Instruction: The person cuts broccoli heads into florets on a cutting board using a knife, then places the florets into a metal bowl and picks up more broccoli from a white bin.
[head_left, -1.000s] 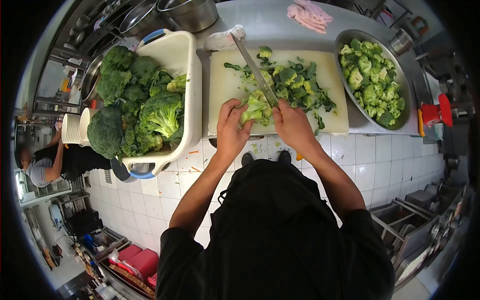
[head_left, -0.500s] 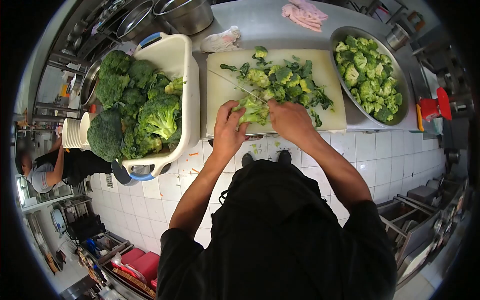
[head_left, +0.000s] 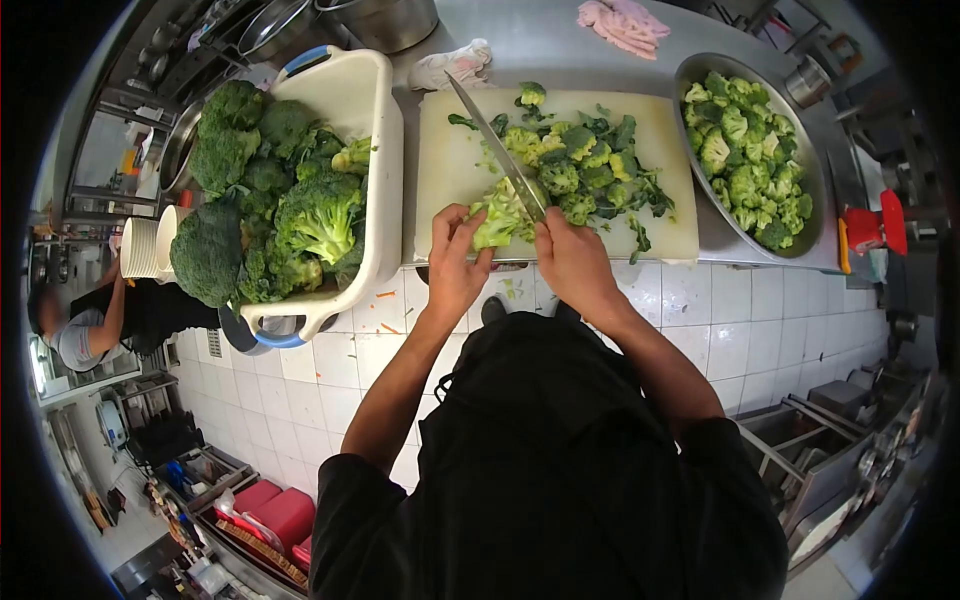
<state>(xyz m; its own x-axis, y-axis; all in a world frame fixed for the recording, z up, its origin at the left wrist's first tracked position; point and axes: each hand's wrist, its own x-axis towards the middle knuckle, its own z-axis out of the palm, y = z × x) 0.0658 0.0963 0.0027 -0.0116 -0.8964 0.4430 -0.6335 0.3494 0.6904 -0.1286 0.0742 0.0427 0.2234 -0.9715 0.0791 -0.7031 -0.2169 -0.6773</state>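
Gripping one pale green broccoli head [head_left: 497, 218] with left hand [head_left: 455, 262], right hand [head_left: 572, 258] clenched on one long steel knife [head_left: 495, 148], blade toward 11 o'clock on white plastic cutting board [head_left: 445, 170]; no readable writing.

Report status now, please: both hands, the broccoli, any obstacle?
Left hand grips broccoli on board. Right hand holds knife, blade at it. Cut florets piled beyond.

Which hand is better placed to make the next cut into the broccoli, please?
Right. The right hand already holds the knife over the broccoli, while the left hand steadies it.
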